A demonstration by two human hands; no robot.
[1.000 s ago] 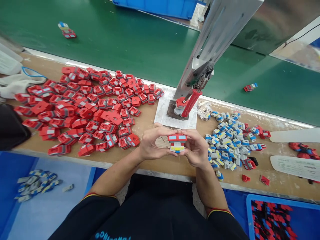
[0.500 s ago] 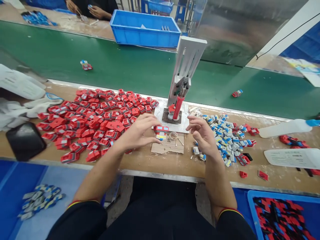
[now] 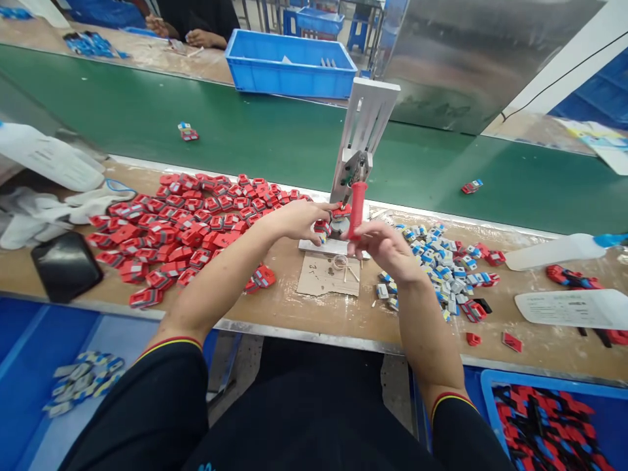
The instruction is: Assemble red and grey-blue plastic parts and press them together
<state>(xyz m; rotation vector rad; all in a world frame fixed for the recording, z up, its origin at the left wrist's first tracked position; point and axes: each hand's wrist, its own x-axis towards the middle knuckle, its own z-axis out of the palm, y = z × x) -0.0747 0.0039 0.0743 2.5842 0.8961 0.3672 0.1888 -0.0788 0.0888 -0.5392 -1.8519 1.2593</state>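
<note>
Left of centre, the left hand (image 3: 299,219) stretches forward with its arm nearly straight, fingers pinching a small red toy part (image 3: 321,228) at the base of the press (image 3: 360,140). Just right of it, the right hand (image 3: 380,245) is closed around the red lever handle (image 3: 356,208), which stands upright mid-frame above the part.

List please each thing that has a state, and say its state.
left hand: holding a red toy piece at the press base
right hand: fingers curled around the red press handle
press handle: nearly upright
blue crate: open top
red parts pile: loose on bench
</note>
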